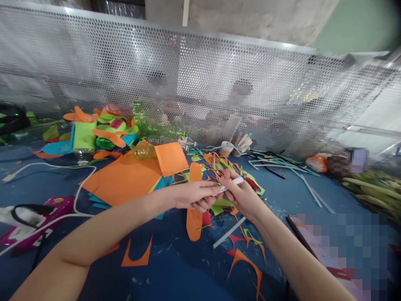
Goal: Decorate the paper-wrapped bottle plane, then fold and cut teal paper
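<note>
The right hand is closed around a white marker, gripping its barrel above the blue counter. The left hand meets it, fingers pinched on the marker's near end. Just beneath them lie a long orange paper strip and a white stick. Farther left, a large orange sheet lies flat, with green plastic bottles behind it.

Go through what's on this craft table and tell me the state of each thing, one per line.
Left hand: closed on the white pen's tip end.
Right hand: gripping the white pen.
Orange paper sheet: lying flat.
Green plastic bottle: on its side.
Small cup: upright.
</note>
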Demonstrator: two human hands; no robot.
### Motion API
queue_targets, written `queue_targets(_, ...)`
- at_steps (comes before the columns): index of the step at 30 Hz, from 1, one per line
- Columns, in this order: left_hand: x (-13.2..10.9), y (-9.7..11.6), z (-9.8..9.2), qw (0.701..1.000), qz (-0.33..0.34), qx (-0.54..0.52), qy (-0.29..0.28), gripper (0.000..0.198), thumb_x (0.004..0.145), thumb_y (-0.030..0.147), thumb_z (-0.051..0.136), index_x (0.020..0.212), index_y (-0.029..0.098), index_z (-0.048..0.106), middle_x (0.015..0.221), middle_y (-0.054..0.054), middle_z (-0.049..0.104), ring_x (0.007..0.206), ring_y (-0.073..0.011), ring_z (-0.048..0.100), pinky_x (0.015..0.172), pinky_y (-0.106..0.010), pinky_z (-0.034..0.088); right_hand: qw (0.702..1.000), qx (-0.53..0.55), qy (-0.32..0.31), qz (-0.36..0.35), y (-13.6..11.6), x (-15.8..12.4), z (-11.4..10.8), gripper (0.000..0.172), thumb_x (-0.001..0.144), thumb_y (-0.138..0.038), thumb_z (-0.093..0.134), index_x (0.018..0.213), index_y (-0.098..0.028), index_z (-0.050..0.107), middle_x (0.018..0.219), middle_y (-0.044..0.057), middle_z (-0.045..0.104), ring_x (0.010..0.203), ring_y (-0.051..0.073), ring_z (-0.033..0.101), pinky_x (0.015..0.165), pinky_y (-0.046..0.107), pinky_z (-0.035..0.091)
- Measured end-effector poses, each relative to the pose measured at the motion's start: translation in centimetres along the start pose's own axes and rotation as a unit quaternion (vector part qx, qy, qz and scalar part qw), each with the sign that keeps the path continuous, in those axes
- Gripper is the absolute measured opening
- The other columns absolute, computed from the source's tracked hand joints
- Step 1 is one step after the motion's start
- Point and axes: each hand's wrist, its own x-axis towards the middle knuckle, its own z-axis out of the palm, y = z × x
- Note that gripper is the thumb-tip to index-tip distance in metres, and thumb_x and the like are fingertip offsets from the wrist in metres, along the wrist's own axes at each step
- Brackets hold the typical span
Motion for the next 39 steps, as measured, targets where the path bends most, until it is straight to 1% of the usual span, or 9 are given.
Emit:
queue_targets(6, 0.1, 0.1, 0.8, 1.0, 0.0, -0.008, 0.01, 0.021, 0.095, 0.041, 0.042, 0.086, 0.022, 0.044, 0.053, 0.009, 0.016, 0.041, -0.0063, 0.006, 0.039, -0.021, 0.005, 1.0, 0.007, 0.011, -0.018, -0.5, 0.1, 0.1, 0.032, 0.078, -0.039, 0.065, 0.066, -0.022, 0.04, 0.038, -0.01, 0.04, 0.041, 0.009, 0.045, 0.041, 0.019, 0.025)
queue_targets(11, 0.1, 1.0, -1.0, 0.983, -0.047, 0.135, 0.115, 0.053, 0.088, 0.069, 0.023, 0.089, 0.022, 0.047, 0.048, 0.008, 0.025, 0.038, -0.0077, 0.013, 0.04, -0.024, 0.012, 0.996, -0.01, 0.082, -0.038, -1.0, 0.5, -1.2, 0.03, 0.077, -0.034, 0.065, 0.063, -0.022, 0.042, 0.038, -0.01, 0.038, 0.034, 0.006, 0.03, 0.036, 0.021, 0.017)
queue_targets(13, -0.5, 1.6, -2.4, 0.93, -0.008, 0.279, 0.239, 0.059, 0.088, 0.069, 0.019, 0.09, 0.02, 0.052, 0.047, 0.006, 0.031, 0.038, -0.0096, 0.023, 0.042, -0.025, 0.02, 0.992, 0.002, 0.117, -0.054, -1.2, 0.7, -1.9, 0.029, 0.077, -0.031, 0.063, 0.06, -0.022, 0.041, 0.035, -0.01, 0.035, 0.033, 0.006, 0.024, 0.035, 0.021, 0.014)
queue_targets(16, -1.7, 1.9, -4.3, 0.749, 0.097, 0.527, 0.39, 0.054, 0.09, 0.061, 0.028, 0.081, 0.018, 0.059, 0.056, -0.001, 0.05, 0.055, -0.015, 0.048, 0.054, -0.026, 0.035, 0.988, 0.039, 0.135, -0.056, -1.4, 1.1, -2.6, 0.029, 0.077, -0.032, 0.059, 0.058, -0.022, 0.04, 0.032, -0.009, 0.033, 0.031, 0.006, 0.02, 0.034, 0.022, 0.012)
queue_targets(17, -2.0, 1.8, -4.7, 0.722, 0.103, 0.552, 0.405, 0.052, 0.09, 0.059, 0.031, 0.078, 0.017, 0.06, 0.061, -0.003, 0.054, 0.063, -0.0171, 0.052, 0.059, -0.027, 0.037, 0.988, 0.051, 0.136, -0.05, -1.4, 1.2, -2.7, 0.028, 0.078, -0.035, 0.059, 0.059, -0.023, 0.041, 0.032, -0.009, 0.033, 0.03, 0.006, 0.02, 0.034, 0.022, 0.012)
queue_targets(24, -3.5, -1.4, -5.6, 0.683, 0.091, 0.618, 0.379, 0.04, 0.087, 0.047, 0.044, 0.075, 0.016, 0.066, 0.079, -0.008, 0.064, 0.079, -0.0199, 0.059, 0.072, -0.029, 0.042, 0.987, 0.04, 0.135, -0.076, -1.6, 1.1, -2.3, 0.022, 0.08, -0.038, 0.059, 0.068, -0.022, 0.05, 0.042, -0.005, 0.046, 0.037, 0.008, 0.035, 0.037, 0.022, 0.021)
queue_targets(28, -3.9, -2.6, -5.3, 0.638, 0.137, 0.675, 0.345, 0.029, 0.084, 0.043, 0.051, 0.081, 0.016, 0.064, 0.087, -0.007, 0.064, 0.087, -0.0206, 0.059, 0.08, -0.033, 0.044, 0.986, -0.029, 0.113, -0.115, -1.8, 0.2, -1.3, 0.019, 0.087, -0.037, 0.053, 0.073, -0.024, 0.051, 0.054, -0.003, 0.054, 0.047, 0.011, 0.045, 0.043, 0.023, 0.031)
queue_targets(33, -4.6, -3.7, -4.2, 0.625, 0.177, 0.668, 0.363, 0.031, 0.08, 0.047, 0.056, 0.092, 0.018, 0.057, 0.093, -0.006, 0.061, 0.091, -0.0216, 0.056, 0.087, -0.038, 0.043, 0.983, -0.077, 0.068, -0.15, -1.7, -1.4, 1.2, 0.012, 0.09, -0.038, 0.047, 0.089, -0.026, 0.049, 0.07, -0.001, 0.059, 0.06, 0.015, 0.055, 0.054, 0.028, 0.042)
queue_targets(39, -4.8, -5.2, -3.9, 0.579, 0.201, 0.697, 0.374, 0.05, 0.079, 0.056, 0.055, 0.109, 0.017, 0.057, 0.107, -0.01, 0.06, 0.099, -0.0249, 0.053, 0.091, -0.041, 0.038, 0.975, -0.185, 0.069, -0.102, 0.3, -0.7, 2.1, 0.022, 0.082, -0.034, 0.059, 0.071, -0.023, 0.045, 0.058, -0.003, 0.052, 0.052, 0.011, 0.046, 0.05, 0.025, 0.034)
